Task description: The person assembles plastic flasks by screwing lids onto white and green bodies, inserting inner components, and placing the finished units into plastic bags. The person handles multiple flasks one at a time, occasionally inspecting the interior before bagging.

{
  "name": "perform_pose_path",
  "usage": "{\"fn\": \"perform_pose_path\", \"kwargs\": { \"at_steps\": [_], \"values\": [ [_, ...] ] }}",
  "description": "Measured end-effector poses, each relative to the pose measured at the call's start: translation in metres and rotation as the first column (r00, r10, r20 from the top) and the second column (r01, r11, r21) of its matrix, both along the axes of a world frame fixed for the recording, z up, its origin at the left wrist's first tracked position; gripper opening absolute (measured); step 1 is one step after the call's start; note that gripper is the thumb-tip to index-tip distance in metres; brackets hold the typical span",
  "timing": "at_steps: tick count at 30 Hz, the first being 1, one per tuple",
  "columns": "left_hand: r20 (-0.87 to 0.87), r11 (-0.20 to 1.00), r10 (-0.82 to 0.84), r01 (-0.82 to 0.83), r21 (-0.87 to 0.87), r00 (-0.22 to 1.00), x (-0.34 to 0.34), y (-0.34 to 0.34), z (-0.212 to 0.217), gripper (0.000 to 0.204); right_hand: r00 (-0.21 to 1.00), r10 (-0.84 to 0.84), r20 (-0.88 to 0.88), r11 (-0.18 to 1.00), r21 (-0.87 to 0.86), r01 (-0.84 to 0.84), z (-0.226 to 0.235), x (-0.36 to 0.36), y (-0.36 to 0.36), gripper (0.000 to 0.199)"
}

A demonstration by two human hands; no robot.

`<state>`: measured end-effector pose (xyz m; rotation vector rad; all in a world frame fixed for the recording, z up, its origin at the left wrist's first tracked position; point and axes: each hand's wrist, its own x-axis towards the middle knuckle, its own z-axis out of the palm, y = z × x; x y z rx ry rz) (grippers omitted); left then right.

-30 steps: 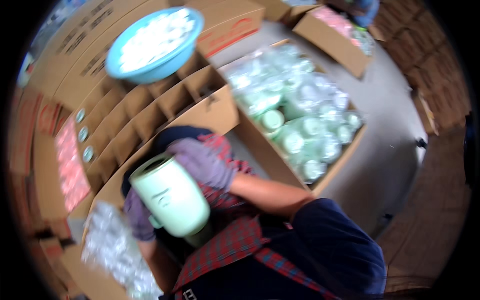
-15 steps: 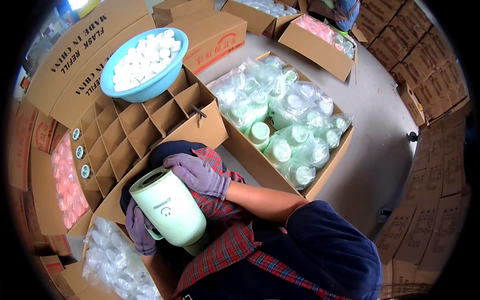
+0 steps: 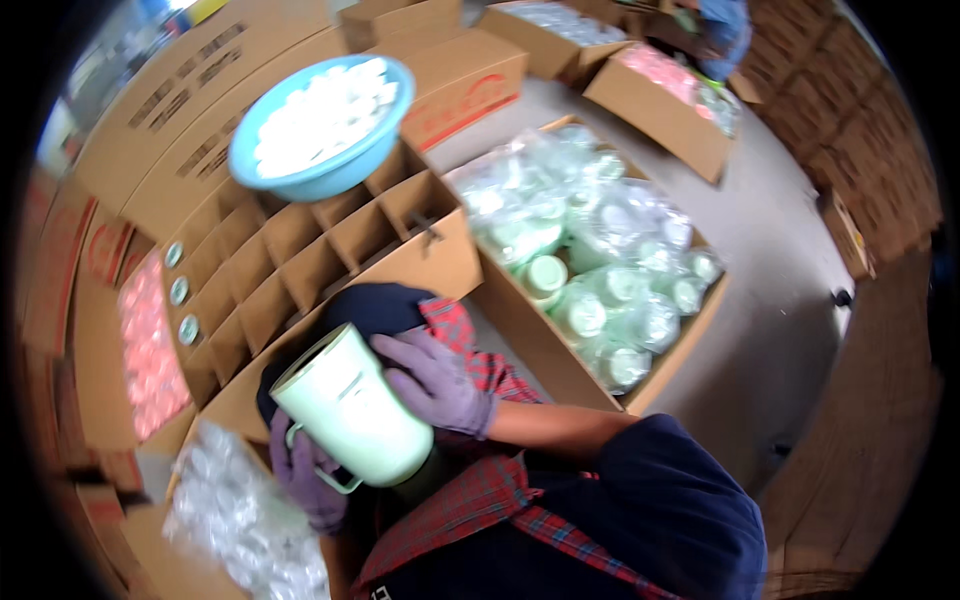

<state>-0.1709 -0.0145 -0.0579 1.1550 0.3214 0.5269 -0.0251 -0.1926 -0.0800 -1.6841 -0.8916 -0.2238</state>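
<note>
cardboard boxes (image 3: 560,350) surround both gloved hands (image 3: 440,385) gripping a pale green jug (image 3: 350,410)

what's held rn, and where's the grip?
Pale green jug: left hand grips at the handle side, right hand presses on its upper side wall.

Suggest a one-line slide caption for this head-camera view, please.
Gloved hands, left and right, hold a pale green jug above a divided carton, beside a box of wrapped green jugs.
</note>
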Motion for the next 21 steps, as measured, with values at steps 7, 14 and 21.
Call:
{"fn": "perform_pose_path", "kwargs": {
  "at_steps": [7,14,21],
  "values": [
    [-0.154,0.936,0.255,-0.204,0.287,0.954,0.000,-0.036,0.030,0.047,0.998,0.035,0.058,0.988,-0.151,-0.025,0.004,-0.018,-0.009,0.055],
    [-0.120,0.834,0.295,-0.194,0.517,0.948,-0.013,-0.035,0.018,0.037,0.975,0.218,-0.040,0.893,-0.395,-0.216,0.017,-0.001,0.008,0.065],
    [0.049,0.931,0.208,-0.213,0.298,0.977,-0.014,-0.023,-0.003,0.047,0.932,0.301,-0.203,0.889,-0.295,-0.351,0.036,-0.001,0.010,0.067]
  ]
}}
